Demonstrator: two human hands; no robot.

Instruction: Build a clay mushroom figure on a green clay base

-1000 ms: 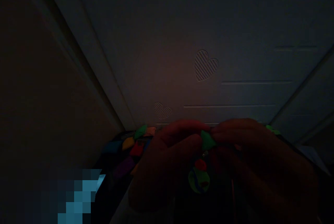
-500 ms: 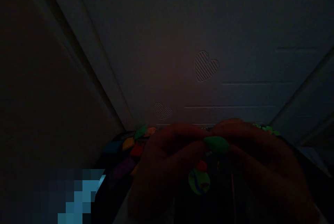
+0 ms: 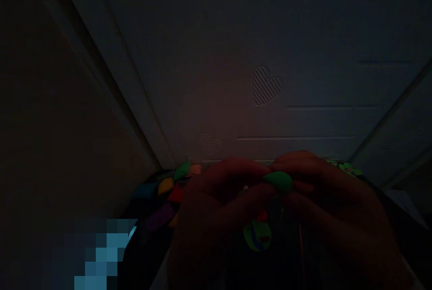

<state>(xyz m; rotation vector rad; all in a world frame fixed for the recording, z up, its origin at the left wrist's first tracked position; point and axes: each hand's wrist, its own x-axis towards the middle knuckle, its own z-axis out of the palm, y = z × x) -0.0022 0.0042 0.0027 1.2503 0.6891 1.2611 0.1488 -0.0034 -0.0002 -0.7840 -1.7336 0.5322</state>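
Between the fingertips of both hands is a green lump of modelling clay (image 3: 278, 181), drawn to a point on its left end. My left hand (image 3: 216, 204) pinches the pointed end between thumb and fingers. Closed on the rounder end is my right hand (image 3: 340, 209), its thumb below and fingers above. Beneath the hands lies a round green clay disc (image 3: 257, 236) with a blue wavy strip and a dark red spot. A red clay piece (image 3: 262, 215) sits at the disc's upper edge, partly covered by my left thumb. The scene is very dark.
Left of my hands lie several coloured clay blocks, among them a purple one (image 3: 160, 218), a yellow one (image 3: 166, 186) and a blue one (image 3: 145, 190). Green flower-like shapes (image 3: 351, 169) are at the back right. A pale panel with embossed hearts (image 3: 266, 85) rises behind. A thin reddish stick (image 3: 301, 254) lies near the disc.
The green clay has shifted slightly up and left and turned a little in the fingers. My left thumb has moved right beneath it, and my right fingers have changed their hold.
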